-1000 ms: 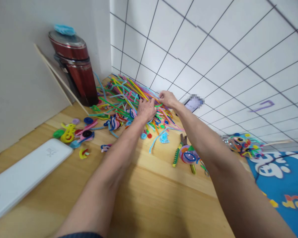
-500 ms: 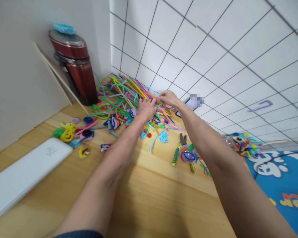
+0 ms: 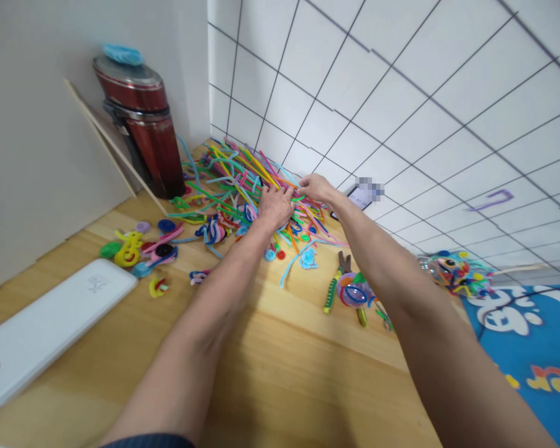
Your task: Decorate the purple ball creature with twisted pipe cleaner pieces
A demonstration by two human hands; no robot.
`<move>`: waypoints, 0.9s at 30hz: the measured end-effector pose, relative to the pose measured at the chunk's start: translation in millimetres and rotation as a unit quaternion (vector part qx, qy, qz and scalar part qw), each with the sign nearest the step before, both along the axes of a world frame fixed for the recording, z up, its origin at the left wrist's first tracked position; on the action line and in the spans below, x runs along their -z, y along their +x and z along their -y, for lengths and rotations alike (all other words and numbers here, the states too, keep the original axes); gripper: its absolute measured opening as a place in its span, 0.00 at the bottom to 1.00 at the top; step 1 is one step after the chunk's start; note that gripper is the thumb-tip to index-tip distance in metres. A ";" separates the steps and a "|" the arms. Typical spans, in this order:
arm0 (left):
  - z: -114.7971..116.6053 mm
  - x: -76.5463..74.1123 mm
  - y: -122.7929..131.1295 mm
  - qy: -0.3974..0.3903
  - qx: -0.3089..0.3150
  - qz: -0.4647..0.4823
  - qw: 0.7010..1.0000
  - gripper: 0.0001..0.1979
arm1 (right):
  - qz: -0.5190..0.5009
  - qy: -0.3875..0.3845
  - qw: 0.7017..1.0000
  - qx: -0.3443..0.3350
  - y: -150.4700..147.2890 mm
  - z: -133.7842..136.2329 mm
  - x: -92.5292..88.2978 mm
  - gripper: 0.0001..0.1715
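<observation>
A big heap of coloured pipe cleaners (image 3: 224,177) lies at the back of the wooden table (image 3: 289,367), against the tiled wall. Both my arms stretch out to it. My left hand (image 3: 274,207) rests palm down on the heap's right part, fingers curled into the strands. My right hand (image 3: 314,187) sits just beyond it, fingers bent and pinched among the pipe cleaners near an orange one. Which strand each hand grips is too small to tell.
A red metal flask (image 3: 142,130) and a thin wooden stick (image 3: 114,146) stand at the back left. Coiled pipe-cleaner shapes (image 3: 140,249) lie left, a white flat device (image 3: 46,326) nearer. Pliers (image 3: 343,286) with a coiled piece lie right; a phone (image 3: 361,196) leans on the wall. A blue mat (image 3: 532,336) is far right.
Both hands stay in the heap; the right hand's fingers have shifted slightly among the strands. Little else moved.
</observation>
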State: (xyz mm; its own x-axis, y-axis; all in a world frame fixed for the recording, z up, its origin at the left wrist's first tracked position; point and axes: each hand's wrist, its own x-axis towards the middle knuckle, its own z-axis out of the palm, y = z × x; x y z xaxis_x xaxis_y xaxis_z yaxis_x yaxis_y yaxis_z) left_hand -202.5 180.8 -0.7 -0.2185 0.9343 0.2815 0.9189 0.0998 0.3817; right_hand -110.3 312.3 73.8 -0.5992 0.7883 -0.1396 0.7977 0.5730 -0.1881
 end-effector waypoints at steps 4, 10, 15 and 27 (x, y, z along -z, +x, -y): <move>0.1 -0.6 0.4 -0.004 -0.005 -0.001 1.000 0.27 | -0.002 0.003 1.000 0.016 -1.9 2.4 2.3 0.11; -1.9 1.3 0.4 -0.005 -0.007 -0.004 1.000 0.28 | -0.047 -0.009 0.998 0.043 3.4 5.0 0.0 0.08; -0.9 1.5 0.5 0.001 0.003 -0.008 1.000 0.30 | -0.073 -0.024 0.996 0.042 5.1 7.7 -5.3 0.07; -2.5 0.2 0.7 -0.015 0.002 -0.009 1.000 0.28 | -0.101 -0.118 0.988 0.000 5.8 29.1 -29.8 0.06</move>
State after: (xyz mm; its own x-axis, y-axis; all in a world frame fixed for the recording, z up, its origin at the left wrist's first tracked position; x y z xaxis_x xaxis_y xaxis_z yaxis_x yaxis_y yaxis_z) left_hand -201.8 183.3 -0.9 -0.2108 0.9430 0.2577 0.9256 0.1077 0.3629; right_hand -104.5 283.2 103.6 -0.6336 0.7482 -0.1969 0.7299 0.4937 -0.4727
